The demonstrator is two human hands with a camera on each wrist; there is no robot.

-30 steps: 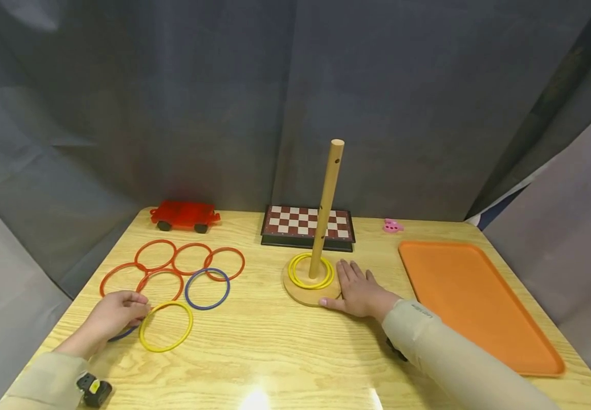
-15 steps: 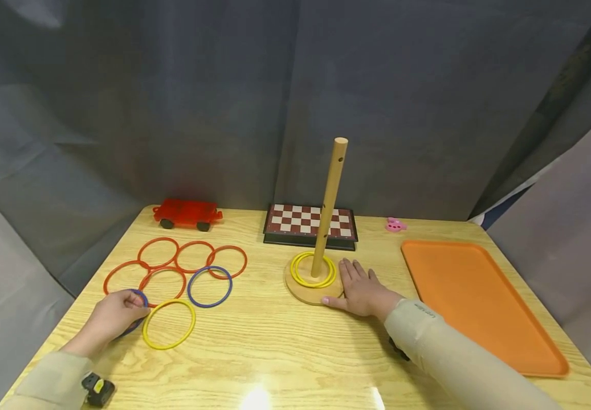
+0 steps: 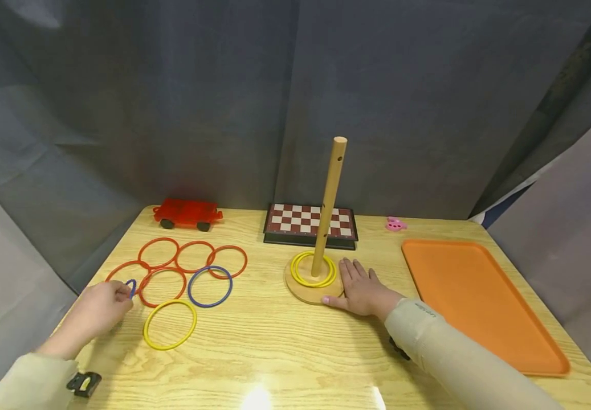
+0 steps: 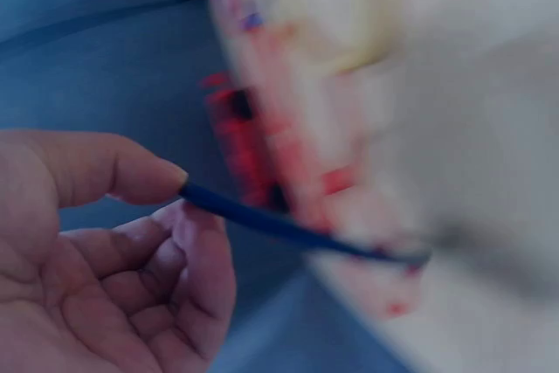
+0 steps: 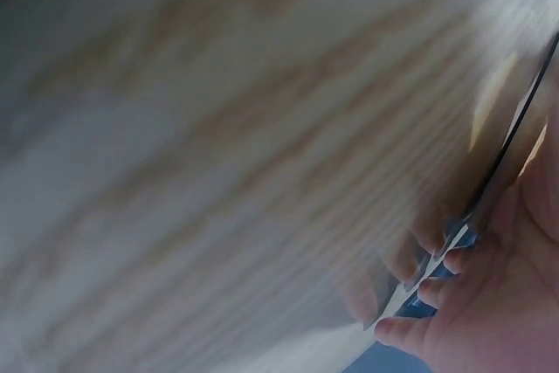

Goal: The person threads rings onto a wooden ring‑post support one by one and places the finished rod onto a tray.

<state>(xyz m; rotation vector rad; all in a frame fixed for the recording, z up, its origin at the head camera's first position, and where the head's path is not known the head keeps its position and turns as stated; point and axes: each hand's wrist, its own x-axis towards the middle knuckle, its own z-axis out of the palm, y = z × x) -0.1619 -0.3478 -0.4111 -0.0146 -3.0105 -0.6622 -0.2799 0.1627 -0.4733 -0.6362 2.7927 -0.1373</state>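
Head view: the left hand (image 3: 97,310) pinches a blue ring (image 3: 131,287) at the desk's (image 3: 274,353) left; the right hand (image 3: 362,293) lies flat, steadying the peg base (image 3: 305,290). Left wrist view: thumb and fingers (image 4: 175,251) hold the ring's rim; keep it level and the pinch firm. Right wrist view: blurred.

A wooden table (image 3: 285,353) with pale grain is seen from above, backed by grey curtains (image 3: 223,102). At about ten o'clock a red toy car (image 3: 187,213) is parked by the far edge. At twelve o'clock a closed chessboard box (image 3: 309,225) is laid flat, its red and white squares facing up. A small pink toy (image 3: 394,224) is placed toward one o'clock, near the far edge. An empty-looking orange tray (image 3: 480,302) is set lengthwise along the three o'clock side. A small black and yellow device (image 3: 84,382) is seen at eight o'clock, by the near edge.
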